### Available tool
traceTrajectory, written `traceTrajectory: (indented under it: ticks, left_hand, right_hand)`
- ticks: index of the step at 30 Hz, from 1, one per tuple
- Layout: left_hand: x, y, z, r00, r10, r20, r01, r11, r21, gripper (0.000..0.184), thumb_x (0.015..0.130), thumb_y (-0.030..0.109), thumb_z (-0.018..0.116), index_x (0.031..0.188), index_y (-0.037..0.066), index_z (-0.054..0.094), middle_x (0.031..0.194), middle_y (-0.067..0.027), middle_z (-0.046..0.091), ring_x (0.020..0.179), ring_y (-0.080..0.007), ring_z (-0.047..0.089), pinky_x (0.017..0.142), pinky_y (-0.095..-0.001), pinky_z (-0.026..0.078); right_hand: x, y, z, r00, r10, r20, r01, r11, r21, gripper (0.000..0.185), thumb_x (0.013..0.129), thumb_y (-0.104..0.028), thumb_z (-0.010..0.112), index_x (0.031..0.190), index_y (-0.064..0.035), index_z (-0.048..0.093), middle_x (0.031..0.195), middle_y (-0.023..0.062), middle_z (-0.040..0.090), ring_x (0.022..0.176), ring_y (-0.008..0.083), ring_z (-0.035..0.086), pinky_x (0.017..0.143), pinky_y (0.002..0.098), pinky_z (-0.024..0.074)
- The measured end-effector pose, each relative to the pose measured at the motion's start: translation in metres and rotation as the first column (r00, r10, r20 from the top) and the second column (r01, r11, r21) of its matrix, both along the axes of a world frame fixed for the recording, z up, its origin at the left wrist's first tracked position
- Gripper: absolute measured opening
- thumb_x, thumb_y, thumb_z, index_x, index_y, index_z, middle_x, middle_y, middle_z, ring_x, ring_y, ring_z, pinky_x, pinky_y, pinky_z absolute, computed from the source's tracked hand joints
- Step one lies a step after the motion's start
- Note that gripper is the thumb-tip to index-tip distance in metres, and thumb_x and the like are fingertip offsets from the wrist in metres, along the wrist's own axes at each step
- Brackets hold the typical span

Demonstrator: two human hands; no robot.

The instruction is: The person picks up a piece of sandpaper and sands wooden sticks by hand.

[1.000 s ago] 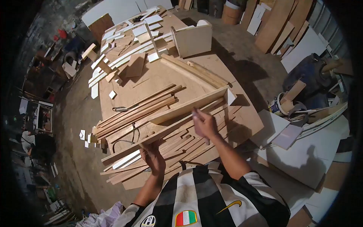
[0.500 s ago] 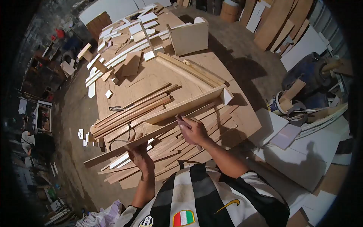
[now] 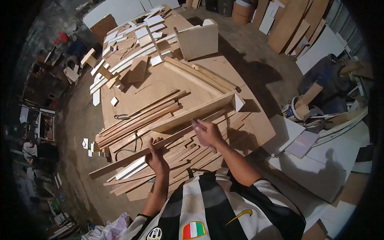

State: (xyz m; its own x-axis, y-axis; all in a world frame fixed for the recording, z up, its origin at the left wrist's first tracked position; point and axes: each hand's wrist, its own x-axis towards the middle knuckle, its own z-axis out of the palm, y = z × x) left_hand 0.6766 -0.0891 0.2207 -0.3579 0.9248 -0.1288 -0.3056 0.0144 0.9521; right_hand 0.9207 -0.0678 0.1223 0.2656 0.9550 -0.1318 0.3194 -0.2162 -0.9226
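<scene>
My left hand [image 3: 157, 159] is closed around a long narrow wooden strip [image 3: 120, 161], which slants across the worktable from lower left to upper right. In my right hand [image 3: 209, 133] is a reddish-brown folded sheet that looks like sandpaper [image 3: 203, 139]; it lies against the upper part of the strip. Some of the sheet hides behind my fingers. Beneath and beside my hands lie several loose wooden strips [image 3: 184, 160]. A long wooden board with a white end [image 3: 192, 113] rests just beyond the strip.
More strips [image 3: 140, 124] are bundled on the worktable [image 3: 196, 86]. Farther back stand a box-shaped wooden piece [image 3: 198, 42] and scattered white offcuts [image 3: 150, 30]. To the right are a bucket [image 3: 294, 110] and white panels [image 3: 320, 172] on the floor. Another person [image 3: 30, 151] is at far left.
My left hand has slid up and right along the strip. My right hand has shifted slightly up and right with the sandpaper, which is still at the strip.
</scene>
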Motion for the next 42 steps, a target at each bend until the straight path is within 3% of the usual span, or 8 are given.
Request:
traceTrajectory:
  ticks: [2, 6, 21, 24, 32, 33, 36, 42]
  left_hand:
    - [-0.006, -0.005, -0.003, 0.999, -0.055, 0.002, 0.055, 0.998, 0.014, 0.039, 0.106, 0.030, 0.057, 0.126, -0.004, 0.062, 0.116, -0.0194, 0.068, 0.106, -0.0257, 0.069, 0.086, -0.0358, 0.057]
    - [-0.018, -0.025, 0.028, 0.981, -0.072, -0.182, 0.135, 0.923, 0.360, 0.040, 0.109, 0.030, 0.048, 0.124, -0.006, 0.058, 0.112, -0.0202, 0.067, 0.107, -0.0313, 0.068, 0.092, -0.0457, 0.058]
    - [-0.044, -0.034, 0.041, 0.961, -0.104, -0.256, 0.178, 0.941, 0.287, 0.043, 0.105, 0.034, 0.054, 0.115, -0.008, 0.061, 0.104, -0.0218, 0.068, 0.099, -0.0349, 0.069, 0.094, -0.0500, 0.056]
    - [-0.047, -0.033, 0.038, 0.952, -0.117, -0.283, 0.205, 0.931, 0.303, 0.045, 0.106, 0.035, 0.053, 0.117, -0.008, 0.061, 0.102, -0.0220, 0.069, 0.098, -0.0346, 0.070, 0.093, -0.0502, 0.055]
    - [-0.053, -0.022, 0.042, 0.964, -0.078, -0.254, 0.129, 0.974, 0.188, 0.057, 0.103, 0.048, 0.053, 0.114, -0.007, 0.061, 0.104, -0.0230, 0.069, 0.100, -0.0380, 0.071, 0.092, -0.0499, 0.058]
    - [-0.051, -0.022, 0.046, 0.962, -0.075, -0.261, 0.131, 0.970, 0.203, 0.056, 0.104, 0.048, 0.052, 0.114, -0.007, 0.061, 0.103, -0.0230, 0.069, 0.100, -0.0381, 0.071, 0.091, -0.0497, 0.058]
    - [-0.052, -0.024, 0.048, 0.950, -0.060, -0.307, 0.125, 0.972, 0.198, 0.054, 0.105, 0.046, 0.051, 0.113, -0.007, 0.061, 0.101, -0.0229, 0.069, 0.099, -0.0375, 0.071, 0.091, -0.0489, 0.059]
    - [-0.053, -0.014, 0.042, 0.936, -0.063, -0.347, 0.142, 0.968, 0.207, 0.048, 0.108, 0.039, 0.049, 0.113, -0.007, 0.060, 0.100, -0.0217, 0.069, 0.097, -0.0342, 0.071, 0.089, -0.0462, 0.060]
  right_hand:
    - [0.023, 0.012, -0.054, 0.998, 0.007, 0.061, -0.015, 0.991, 0.132, 0.048, 0.090, -0.030, 0.069, 0.128, -0.0017, 0.066, 0.114, 0.0248, 0.070, 0.103, 0.0378, 0.070, 0.090, 0.0409, 0.0550]
    - [-0.010, -0.015, 0.034, 0.977, 0.050, 0.205, -0.080, 0.986, 0.145, 0.045, 0.090, -0.027, 0.070, 0.127, -0.0013, 0.067, 0.111, 0.0240, 0.070, 0.100, 0.0393, 0.069, 0.087, 0.0429, 0.0550]
    - [-0.023, -0.058, 0.018, 0.991, 0.092, 0.092, -0.108, 0.976, 0.190, 0.043, 0.093, -0.022, 0.068, 0.131, -0.0026, 0.064, 0.115, 0.0224, 0.070, 0.101, 0.0387, 0.070, 0.087, 0.0403, 0.0547]
    - [0.000, -0.050, -0.068, 0.982, -0.044, -0.186, 0.074, 0.985, 0.157, 0.044, 0.092, -0.021, 0.068, 0.132, -0.0012, 0.063, 0.118, 0.0256, 0.069, 0.107, 0.0382, 0.068, 0.088, 0.0397, 0.0541]
    - [-0.025, -0.047, 0.001, 0.997, 0.082, -0.006, -0.080, 0.987, 0.140, 0.042, 0.095, -0.017, 0.065, 0.133, -0.0001, 0.062, 0.117, 0.0223, 0.070, 0.108, 0.0294, 0.069, 0.093, 0.0352, 0.0523]
    - [-0.016, -0.041, -0.003, 0.998, -0.007, -0.069, 0.005, 0.999, -0.038, 0.046, 0.097, -0.032, 0.062, 0.130, -0.0012, 0.064, 0.115, 0.0230, 0.071, 0.106, 0.0342, 0.069, 0.089, 0.0384, 0.0527]
    - [0.011, -0.031, -0.107, 0.973, -0.065, -0.223, 0.103, 0.981, 0.165, 0.040, 0.098, -0.028, 0.062, 0.132, -0.0091, 0.065, 0.116, 0.0203, 0.071, 0.105, 0.0349, 0.069, 0.089, 0.0402, 0.0526]
    - [-0.012, -0.040, -0.025, 0.999, 0.029, 0.027, -0.030, 0.997, 0.067, 0.042, 0.098, -0.027, 0.061, 0.136, -0.0088, 0.062, 0.125, 0.0214, 0.067, 0.117, 0.0349, 0.064, 0.098, 0.0404, 0.0494]
